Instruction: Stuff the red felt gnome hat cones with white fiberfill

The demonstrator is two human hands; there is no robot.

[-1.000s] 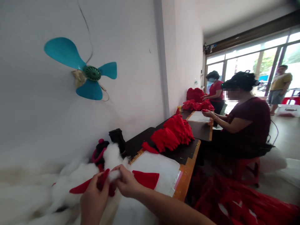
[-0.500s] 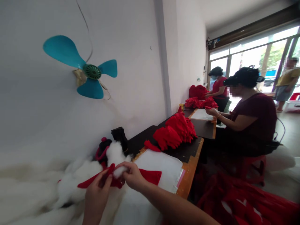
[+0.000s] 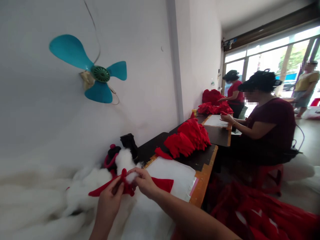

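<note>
A red fabric piece (image 3: 103, 188) is pinched in my left hand (image 3: 111, 196), its long pointed end reaching out to the left. My right hand (image 3: 144, 182) holds a small tuft of white stuffing (image 3: 131, 177) against the fabric's upper part, just right of my left fingers. Another red flap (image 3: 163, 184) shows beyond my right wrist, over the white sheet (image 3: 175, 170). Loose white stuffing (image 3: 92, 181) is heaped behind and left of my hands. Where the stuffing meets the fabric, my fingers partly hide it.
A pile of red fabric pieces (image 3: 187, 138) lies on the dark table (image 3: 200, 161). A blue fan (image 3: 100, 74) hangs on the wall. One person (image 3: 270, 123) sits at the right, holding something red; two others are farther back. Red material (image 3: 260, 210) lies low at the right.
Both hands and the red fabric have shifted slightly right in the view, as has the scene. The tuft stays between my right fingers, against the fabric.
</note>
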